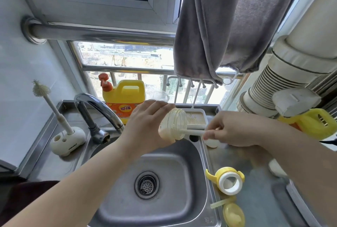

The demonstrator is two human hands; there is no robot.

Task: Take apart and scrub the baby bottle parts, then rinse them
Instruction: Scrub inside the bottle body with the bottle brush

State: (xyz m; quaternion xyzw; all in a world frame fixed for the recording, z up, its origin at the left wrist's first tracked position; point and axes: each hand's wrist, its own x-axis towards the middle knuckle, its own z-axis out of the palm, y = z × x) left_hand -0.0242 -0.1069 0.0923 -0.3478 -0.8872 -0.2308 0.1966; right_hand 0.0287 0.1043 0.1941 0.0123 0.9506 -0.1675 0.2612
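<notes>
My left hand grips the clear yellowish bottle body on its side above the steel sink, mouth turned right. My right hand pinches the white handle of a bottle brush, whose head is inside the bottle. On the counter to the right lie the yellow handled collar with its white ring, a yellow cap and a pale straw piece.
The faucet arches over the sink's left side. A second brush stands in a white holder at left. A yellow detergent jug and a white drying tray stand at the back. A grey towel hangs overhead.
</notes>
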